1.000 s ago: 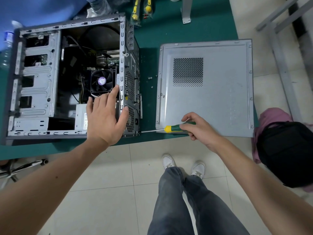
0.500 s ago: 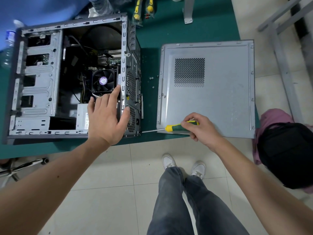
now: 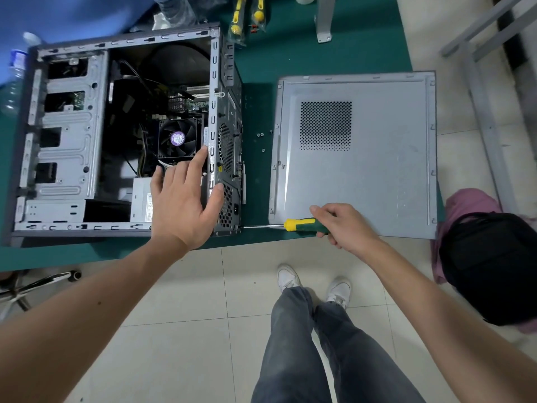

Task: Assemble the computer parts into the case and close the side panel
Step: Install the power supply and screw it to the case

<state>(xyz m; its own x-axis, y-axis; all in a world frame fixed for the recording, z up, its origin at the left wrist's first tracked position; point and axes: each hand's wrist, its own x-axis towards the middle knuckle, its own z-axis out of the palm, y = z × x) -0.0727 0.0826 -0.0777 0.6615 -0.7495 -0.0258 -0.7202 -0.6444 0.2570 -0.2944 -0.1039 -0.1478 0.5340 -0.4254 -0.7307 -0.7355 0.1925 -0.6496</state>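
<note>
An open grey computer case [image 3: 69, 135] lies on its side on the green table, showing a CPU fan [image 3: 177, 138], cables and a power supply [image 3: 141, 203]. My left hand [image 3: 183, 205] rests flat with spread fingers on the case's rear near corner, thumb over the back panel. My right hand [image 3: 344, 226] grips a green and yellow screwdriver [image 3: 299, 224] held level, its tip touching the case's lower rear corner. The grey side panel [image 3: 377, 170] with a perforated vent lies flat on the table to the right.
Several small screws [image 3: 260, 141] lie on the green table [image 3: 290, 59] between case and panel. Packaged yellow-handled tools [image 3: 247, 16] sit at the back. A black and pink bag [image 3: 491, 263] stands on the floor at the right. A metal frame [image 3: 479, 82] runs past the table.
The hands and the screwdriver stay almost where they were; the screwdriver's tip remains at the case's corner. My view has shifted slightly.
</note>
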